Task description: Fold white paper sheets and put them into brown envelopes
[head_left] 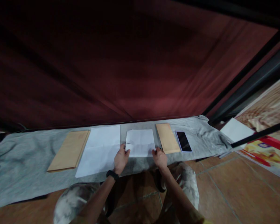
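Note:
A white sheet of paper [140,141], smaller than the one beside it, lies on the grey cloth between my hands. My left hand [121,159] pinches its near left corner, and a dark band circles that wrist. On the opposite side, my right hand [160,158] grips the near right corner with thumb and fingers. Faint crease lines cross the sheet. Just beyond my right hand is a brown envelope [168,138]. Left of my left hand lies a larger white sheet [100,149], and a stack of brown envelopes [69,150] rests farther left.
A phone with a pale purple edge [184,141] lies right of the single envelope. Grey cloth [30,158] covers the long, low surface. Behind it hangs a dark red fabric [121,77]. Black bars [247,73] and a colourful printed box [268,152] are at the right.

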A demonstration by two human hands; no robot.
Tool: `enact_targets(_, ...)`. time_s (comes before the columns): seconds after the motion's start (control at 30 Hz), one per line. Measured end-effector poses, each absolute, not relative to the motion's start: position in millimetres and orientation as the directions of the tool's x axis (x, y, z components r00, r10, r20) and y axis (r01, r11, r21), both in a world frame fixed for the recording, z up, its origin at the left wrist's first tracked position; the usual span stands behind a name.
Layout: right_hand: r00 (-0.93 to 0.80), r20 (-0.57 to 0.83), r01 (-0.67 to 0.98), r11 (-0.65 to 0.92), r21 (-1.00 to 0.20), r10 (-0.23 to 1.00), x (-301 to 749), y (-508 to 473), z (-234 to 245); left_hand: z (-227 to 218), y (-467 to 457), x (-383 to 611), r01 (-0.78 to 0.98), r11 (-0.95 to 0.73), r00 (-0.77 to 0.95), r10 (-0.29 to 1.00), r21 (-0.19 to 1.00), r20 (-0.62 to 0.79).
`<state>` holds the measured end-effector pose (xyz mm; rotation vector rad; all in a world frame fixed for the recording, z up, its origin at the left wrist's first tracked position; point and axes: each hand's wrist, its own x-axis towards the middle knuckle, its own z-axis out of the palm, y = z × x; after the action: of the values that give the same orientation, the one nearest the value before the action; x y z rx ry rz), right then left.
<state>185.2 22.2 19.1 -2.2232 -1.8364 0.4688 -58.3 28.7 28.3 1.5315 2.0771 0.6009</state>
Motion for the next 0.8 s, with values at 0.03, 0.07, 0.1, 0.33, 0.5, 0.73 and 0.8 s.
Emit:
enact_targets(0.03,0.176,-0.114,0.910,-0.206,-0.360,0.978,184.3,23.9,20.5,27.9,28.6,-56.2,0.759,0.274,-0.265,0.959,0.590,-0.103)
enact_targets(0.07,0.185,-0.121,0.908,-0.217,-0.358,0.975,183.6,25.6,21.7,27.6,28.5,-54.2,0.785,0.255,-0.269,0.961,0.565,-0.061)
enact_targets(0.1,0.192,-0.127,0.907,-0.225,-0.356,0.973,183.3,27.4,22.7,27.6,28.0,-52.4,0.821,0.218,-0.259,0.966,0.528,0.004)
enact_targets(0.33,0.186,-0.143,0.911,-0.225,-0.345,0.972,183.4,36.1,25.4,25.2,7.7,-31.0,0.925,-0.359,0.302,0.895,0.126,0.328)
enact_targets(0.5,0.196,-0.142,0.914,-0.233,-0.332,0.970,182.3,38.0,26.6,10.8,-4.5,-13.7,0.894,-0.431,0.397,0.888,0.123,0.233)
enact_targets(0.73,0.232,-0.116,0.910,-0.258,-0.325,0.966,176.0,46.4,29.4,4.1,3.5,-9.6,0.926,-0.349,0.311,0.921,0.141,0.235)
enact_targets(0.8,0.242,-0.081,0.907,-0.255,-0.335,0.967,173.8,44.7,29.3,3.8,7.7,-8.0,0.932,-0.334,0.299,0.928,0.141,0.223)
